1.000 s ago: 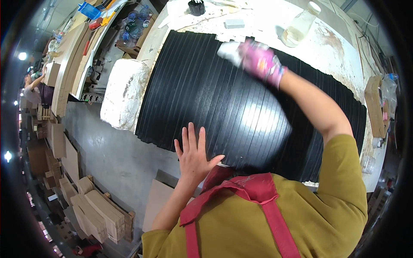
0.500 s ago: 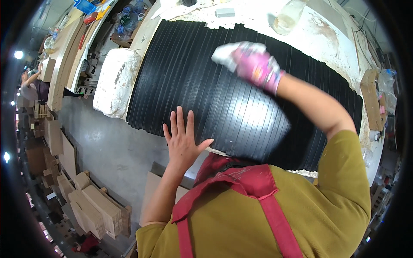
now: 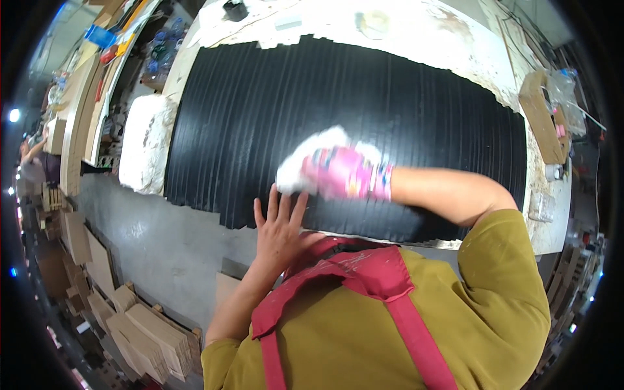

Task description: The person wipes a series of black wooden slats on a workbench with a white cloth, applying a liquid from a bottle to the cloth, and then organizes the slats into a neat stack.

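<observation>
Long black strips (image 3: 403, 110) lie side by side across the table, forming one broad dark sheet with stepped ends. My right hand (image 3: 341, 174), in a pink patterned glove, presses a white cloth (image 3: 300, 161) onto them near the middle. The glove's outline is slightly blurred. My bare left hand (image 3: 279, 224) rests on the near ends of the strips, fingers spread, its fingertips close to the cloth. Whether they touch it I cannot tell.
A white wrapped bundle (image 3: 148, 144) sits left of the strips. At the table's right end stands an open cardboard box (image 3: 541, 120). A black cup (image 3: 235, 10) is at the far edge. Cardboard stacks (image 3: 153, 338) lie on the floor at left, where another person (image 3: 34, 159) stands.
My right hand has swept the cloth from the far part of the strips toward me and slightly left. My left hand stays at the near edge. The view has shifted a little.
</observation>
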The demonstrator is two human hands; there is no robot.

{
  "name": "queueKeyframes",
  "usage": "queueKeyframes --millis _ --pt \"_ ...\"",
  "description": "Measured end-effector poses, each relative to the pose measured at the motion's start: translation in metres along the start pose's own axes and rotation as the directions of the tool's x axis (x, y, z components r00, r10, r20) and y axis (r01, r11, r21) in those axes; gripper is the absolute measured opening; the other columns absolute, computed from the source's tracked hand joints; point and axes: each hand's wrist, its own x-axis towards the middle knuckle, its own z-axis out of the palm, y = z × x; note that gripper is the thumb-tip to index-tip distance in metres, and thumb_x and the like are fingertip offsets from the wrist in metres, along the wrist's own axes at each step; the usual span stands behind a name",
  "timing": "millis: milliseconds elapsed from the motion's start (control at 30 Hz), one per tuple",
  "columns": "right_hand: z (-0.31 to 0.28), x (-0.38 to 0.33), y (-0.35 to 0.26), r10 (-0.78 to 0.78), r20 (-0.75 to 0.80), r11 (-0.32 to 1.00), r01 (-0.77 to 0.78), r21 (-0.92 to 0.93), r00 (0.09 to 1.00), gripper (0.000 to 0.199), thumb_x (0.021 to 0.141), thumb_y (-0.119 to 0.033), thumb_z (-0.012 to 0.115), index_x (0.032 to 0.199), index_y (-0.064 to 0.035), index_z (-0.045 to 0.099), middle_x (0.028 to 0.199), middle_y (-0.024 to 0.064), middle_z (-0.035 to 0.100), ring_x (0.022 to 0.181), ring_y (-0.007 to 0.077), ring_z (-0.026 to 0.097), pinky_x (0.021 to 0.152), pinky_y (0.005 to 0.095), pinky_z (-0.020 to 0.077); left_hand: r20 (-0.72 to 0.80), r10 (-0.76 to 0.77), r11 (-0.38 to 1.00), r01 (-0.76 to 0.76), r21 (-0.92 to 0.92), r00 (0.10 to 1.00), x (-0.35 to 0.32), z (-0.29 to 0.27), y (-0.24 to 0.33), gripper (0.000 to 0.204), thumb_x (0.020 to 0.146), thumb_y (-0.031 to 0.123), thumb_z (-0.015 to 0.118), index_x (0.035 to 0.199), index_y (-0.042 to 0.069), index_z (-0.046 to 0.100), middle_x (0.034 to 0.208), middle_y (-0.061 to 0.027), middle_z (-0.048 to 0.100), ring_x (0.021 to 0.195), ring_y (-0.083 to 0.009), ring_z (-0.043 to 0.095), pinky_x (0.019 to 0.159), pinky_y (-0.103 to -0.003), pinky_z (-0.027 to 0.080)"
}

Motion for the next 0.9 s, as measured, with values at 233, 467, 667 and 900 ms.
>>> queueKeyframes --millis 233,467,667,900 --pt "-0.091 -0.041 0.155 0.43 -0.357 0.746 -0.549 -0.377 0.829 0.019 0.095 -0.024 0.053 0.103 -0.0166 0.069 0.082 0.0132 0.07 0.071 0.0272 0.07 0.061 0.034 0.0572 0.018 0.051 0.995 -0.052 0.08 0.999 0.007 0.01 0.005 0.092 0.069 0.04 0.081 0.147 0.016 0.039 0.157 -0.0115 0.029 0.144 -0.0383 0.026 0.108 -0.066 0.021" --pt "0.004 -0.072 0.033 0.254 0.041 0.967 -0.255 0.023 0.966 0.023 0.095 -0.032 0.055 0.1 -0.017 0.071 0.095 0.0056 0.072 0.09 0.0194 0.07 0.079 0.0332 0.0569 0.026 0.004 0.992 -0.008 0.127 1.0 0.004 0.014 0.007 0.09 0.07 0.036 0.081 0.146 0.014 0.038 0.157 -0.0124 0.027 0.143 -0.0402 0.025 0.108 -0.065 0.022" --pt "-0.09 -0.044 0.144 0.368 -0.344 0.78 -0.488 -0.392 0.864 0.025 0.095 -0.032 0.053 0.096 -0.0141 0.071 0.091 0.0098 0.072 0.078 0.0259 0.07 0.068 0.0373 0.057 0.053 0.024 0.992 -0.03 0.119 0.998 0.007 0.009 0.009 0.091 0.072 0.032 0.081 0.147 0.011 0.034 0.157 -0.0152 0.025 0.144 -0.041 0.022 0.11 -0.064 0.019" --pt "-0.018 -0.083 0.029 0.002 0.006 0.969 0.0 -0.247 1.0 0.03 0.098 -0.029 0.049 0.108 -0.0027 0.062 0.091 0.0091 0.068 0.077 0.0204 0.067 0.076 0.0281 0.053 0.074 0.017 0.989 -0.028 0.147 0.997 0.0 0.005 0.008 0.098 0.07 0.031 0.082 0.15 0.011 0.03 0.159 -0.0165 0.021 0.146 -0.0406 0.018 0.112 -0.062 0.015"
